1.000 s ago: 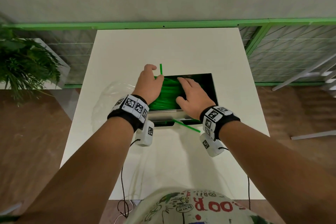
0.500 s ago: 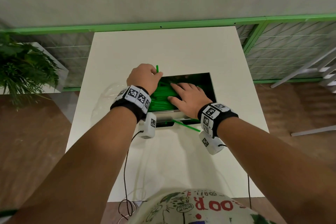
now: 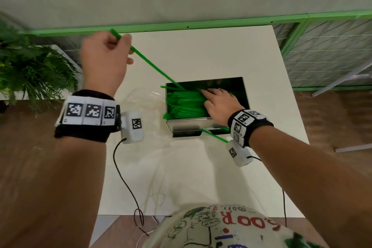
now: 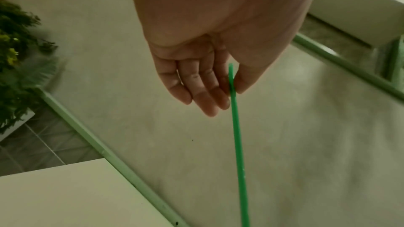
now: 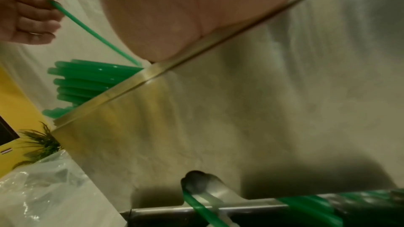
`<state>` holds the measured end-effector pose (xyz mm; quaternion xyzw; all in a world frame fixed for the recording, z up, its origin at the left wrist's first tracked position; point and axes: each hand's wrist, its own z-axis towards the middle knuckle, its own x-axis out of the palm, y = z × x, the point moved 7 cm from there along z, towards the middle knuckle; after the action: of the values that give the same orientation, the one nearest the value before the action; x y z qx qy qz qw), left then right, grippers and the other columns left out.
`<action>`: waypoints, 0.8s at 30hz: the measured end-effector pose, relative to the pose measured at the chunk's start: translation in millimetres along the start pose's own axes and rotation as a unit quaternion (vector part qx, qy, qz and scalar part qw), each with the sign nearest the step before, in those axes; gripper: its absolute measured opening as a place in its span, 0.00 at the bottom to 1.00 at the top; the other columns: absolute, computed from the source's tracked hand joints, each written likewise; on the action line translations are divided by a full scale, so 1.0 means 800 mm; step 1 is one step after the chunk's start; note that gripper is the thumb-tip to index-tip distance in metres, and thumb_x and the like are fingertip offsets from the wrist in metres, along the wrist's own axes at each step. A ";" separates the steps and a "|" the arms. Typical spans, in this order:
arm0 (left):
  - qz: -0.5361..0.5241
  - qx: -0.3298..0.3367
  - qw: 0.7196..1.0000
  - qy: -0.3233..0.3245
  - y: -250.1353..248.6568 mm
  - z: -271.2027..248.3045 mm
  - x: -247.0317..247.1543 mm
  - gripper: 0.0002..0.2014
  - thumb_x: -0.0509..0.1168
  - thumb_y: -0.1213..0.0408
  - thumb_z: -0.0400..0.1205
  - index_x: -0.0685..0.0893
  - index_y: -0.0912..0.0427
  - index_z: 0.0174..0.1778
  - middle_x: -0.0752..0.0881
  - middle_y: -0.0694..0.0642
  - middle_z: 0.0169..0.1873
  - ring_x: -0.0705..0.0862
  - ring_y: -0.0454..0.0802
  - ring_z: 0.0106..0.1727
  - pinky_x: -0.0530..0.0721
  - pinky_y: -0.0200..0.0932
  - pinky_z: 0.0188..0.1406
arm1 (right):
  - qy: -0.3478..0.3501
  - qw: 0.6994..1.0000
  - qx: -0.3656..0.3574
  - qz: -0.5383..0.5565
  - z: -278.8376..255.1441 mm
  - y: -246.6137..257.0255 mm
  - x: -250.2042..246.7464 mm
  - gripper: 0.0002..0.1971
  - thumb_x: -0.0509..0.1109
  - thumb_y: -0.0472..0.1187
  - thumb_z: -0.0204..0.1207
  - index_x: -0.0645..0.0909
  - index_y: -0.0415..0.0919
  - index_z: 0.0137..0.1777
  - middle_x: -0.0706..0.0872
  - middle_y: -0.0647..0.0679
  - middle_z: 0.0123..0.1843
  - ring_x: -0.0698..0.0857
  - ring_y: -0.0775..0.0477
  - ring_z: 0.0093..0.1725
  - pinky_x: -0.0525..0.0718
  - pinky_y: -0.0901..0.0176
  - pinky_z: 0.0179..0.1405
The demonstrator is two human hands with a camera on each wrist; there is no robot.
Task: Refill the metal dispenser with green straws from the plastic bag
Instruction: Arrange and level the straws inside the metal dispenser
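Straws: going left to right, your left hand (image 3: 104,60) pinches one stray straw (image 3: 153,65) between thumb and forefinger, raised left of the dispenser (image 3: 246,94), likely to re-lay it flat. The bag (image 3: 145,102) lies just left of the dispenser. Your right hand (image 3: 218,101) rests flat, fingers straight, steadying the pile (image 3: 181,104) inside. One straw (image 3: 214,136) pokes from the front slot.
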<state>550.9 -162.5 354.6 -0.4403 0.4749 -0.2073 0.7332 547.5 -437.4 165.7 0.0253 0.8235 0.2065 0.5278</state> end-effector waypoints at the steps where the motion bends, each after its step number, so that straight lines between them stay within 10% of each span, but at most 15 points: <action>1: -0.035 0.007 0.999 -0.012 -0.004 -0.001 -0.012 0.11 0.70 0.57 0.84 0.88 0.61 0.44 0.91 0.51 0.35 0.92 0.45 0.31 0.92 0.47 0.39 | -0.003 1.000 0.002 0.004 0.000 -0.001 0.000 0.29 0.49 0.49 0.85 0.60 0.51 0.86 0.63 0.44 0.87 0.58 0.37 0.86 0.57 0.34 0.83; 6: -0.172 0.009 0.985 -0.005 0.000 -0.023 -0.007 0.10 0.75 0.64 0.82 0.86 0.66 0.54 0.93 0.55 0.40 0.93 0.49 0.38 0.91 0.43 0.41 | -0.128 0.974 -0.048 0.183 -0.015 0.000 -0.029 0.25 0.57 0.35 0.81 0.74 0.38 0.79 0.75 0.38 0.78 0.73 0.39 0.77 0.69 0.46 0.79; 9: -0.166 -0.036 0.984 0.055 0.023 -0.052 0.041 0.11 0.75 0.65 0.82 0.84 0.63 0.56 0.94 0.54 0.42 0.95 0.50 0.41 0.91 0.42 0.45 | -0.318 0.912 -0.066 0.251 -0.070 -0.026 -0.062 0.18 0.60 0.32 0.74 0.85 0.35 0.59 0.86 0.40 0.55 0.84 0.40 0.56 0.82 0.46 0.61; 12: -0.156 -0.065 0.982 0.089 0.055 -0.074 0.081 0.09 0.78 0.63 0.79 0.85 0.61 0.49 0.94 0.57 0.41 0.94 0.49 0.41 0.91 0.42 0.47 | -0.362 0.904 -0.066 0.219 -0.133 -0.059 -0.053 0.09 0.62 0.33 0.73 0.84 0.36 0.47 0.84 0.44 0.42 0.82 0.41 0.42 0.81 0.49 0.43; 18: -0.030 -0.044 0.988 0.144 0.107 -0.083 0.115 0.08 0.80 0.53 0.76 0.89 0.50 0.44 0.93 0.51 0.45 0.90 0.50 0.50 0.88 0.55 0.60 | -0.170 0.976 -0.022 0.131 -0.164 -0.101 0.041 0.05 0.66 0.41 0.75 0.84 0.45 0.46 0.83 0.55 0.35 0.80 0.48 0.33 0.82 0.54 0.37; 24: 0.224 0.164 0.949 0.147 0.077 -0.107 0.134 0.31 0.64 0.40 0.83 0.75 0.54 0.78 0.73 0.57 0.79 0.67 0.59 0.82 0.67 0.60 0.80 | 0.006 0.994 -0.072 -0.084 -0.113 -0.048 0.109 0.19 0.58 0.52 0.83 0.76 0.46 0.69 0.89 0.43 0.52 0.87 0.36 0.49 0.82 0.50 0.42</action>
<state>517.8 -245.6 233.6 -0.1607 0.6236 -0.1751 0.7447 436.0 -478.4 108.6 -0.0829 0.8090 0.2202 0.5386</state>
